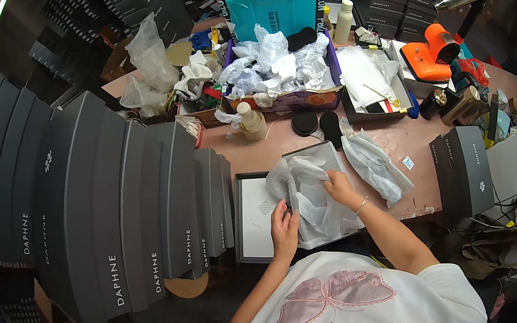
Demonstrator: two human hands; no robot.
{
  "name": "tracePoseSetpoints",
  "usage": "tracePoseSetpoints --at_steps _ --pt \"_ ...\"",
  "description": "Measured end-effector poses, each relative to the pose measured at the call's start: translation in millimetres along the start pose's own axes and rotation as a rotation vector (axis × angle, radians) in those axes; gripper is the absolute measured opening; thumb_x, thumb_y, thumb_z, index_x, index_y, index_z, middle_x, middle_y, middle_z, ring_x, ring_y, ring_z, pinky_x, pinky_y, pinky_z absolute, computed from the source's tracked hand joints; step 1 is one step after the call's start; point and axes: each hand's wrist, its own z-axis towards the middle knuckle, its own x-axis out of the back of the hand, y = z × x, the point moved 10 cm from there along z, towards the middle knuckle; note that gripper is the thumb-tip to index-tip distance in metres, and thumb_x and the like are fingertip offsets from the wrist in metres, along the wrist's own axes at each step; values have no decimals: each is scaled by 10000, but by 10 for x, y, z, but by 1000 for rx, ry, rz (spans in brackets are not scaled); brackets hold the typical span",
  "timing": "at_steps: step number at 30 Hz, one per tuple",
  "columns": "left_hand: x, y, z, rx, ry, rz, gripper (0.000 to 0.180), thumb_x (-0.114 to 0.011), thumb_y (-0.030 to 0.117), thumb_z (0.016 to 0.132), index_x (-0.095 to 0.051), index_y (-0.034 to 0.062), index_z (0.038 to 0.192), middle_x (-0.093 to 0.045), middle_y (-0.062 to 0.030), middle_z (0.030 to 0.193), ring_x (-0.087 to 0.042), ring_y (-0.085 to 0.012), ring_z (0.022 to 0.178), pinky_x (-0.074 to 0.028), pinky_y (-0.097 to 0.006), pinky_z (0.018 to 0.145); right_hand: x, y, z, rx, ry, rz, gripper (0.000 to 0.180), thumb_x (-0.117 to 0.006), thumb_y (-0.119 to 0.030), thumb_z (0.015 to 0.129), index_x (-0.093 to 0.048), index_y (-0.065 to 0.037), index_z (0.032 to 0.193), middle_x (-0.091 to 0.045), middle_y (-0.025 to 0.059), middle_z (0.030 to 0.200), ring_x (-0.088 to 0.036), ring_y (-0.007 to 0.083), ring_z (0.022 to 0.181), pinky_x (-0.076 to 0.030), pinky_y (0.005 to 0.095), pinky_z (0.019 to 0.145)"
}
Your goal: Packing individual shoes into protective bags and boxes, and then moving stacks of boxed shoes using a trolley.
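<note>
A dark grey shoebox (344,234) stands in front of me, lined with crumpled white tissue paper (313,203). My right hand (341,189) is closed, pinching the tissue paper at the box's right side. At the left wall, my left hand (284,230) rests against the box with thumb and fingers apart; its fingertips are beside a loose flap of the paper. What lies under the paper is hidden. Left of the box is a grey lid or tray (255,219) with a white inside. A bundle wrapped in white tissue (376,167) lies to the right.
Stacked grey shoeboxes (95,206) rise on my left, and more boxes (464,171) stand at right. Behind the work are a cream bottle (251,122), a round black pad (304,124), a purple carton (316,98) of crumpled tissue, a paper-filled tray (370,78) and an orange device (427,59).
</note>
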Motion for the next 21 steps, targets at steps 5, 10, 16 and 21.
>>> tracePoseSetpoints --at_steps 5,10,16,21 --pt "-459 -295 -132 463 -132 -538 743 -471 544 914 -239 61 1429 -344 -117 1420 -304 -237 1337 -266 -410 1090 712 -1383 -546 292 302 355 327 -489 -7 791 -573 16 1106 -618 180 965 -604 328 829 -474 338 746" --pt "-608 -662 -256 549 -241 -797 785 -589 602 813 -334 132 1387 -440 -67 1352 -433 -225 1248 -363 -391 1033 523 -1462 -921 159 24 552 296 -496 -10 809 -572 26 1094 -588 139 921 -580 225 833 -469 298 739" --pt "-76 -42 19 260 -442 -109 638 -691 396 826 -453 26 1288 -529 -68 1217 -499 -154 1109 -413 -292 935 1856 -2047 -1153 419 264 241 294 -615 -21 771 -598 -1 1063 -592 142 1024 -585 242 936 -479 314 753" --pt "36 28 -147 303 -531 -92 683 -651 470 841 -460 -11 1285 -544 -91 1208 -505 -170 1108 -391 -298 961 1436 -1849 -854 464 -177 38 539 -640 -38 696 -503 -16 1217 -584 176 1129 -590 322 986 -472 367 840"
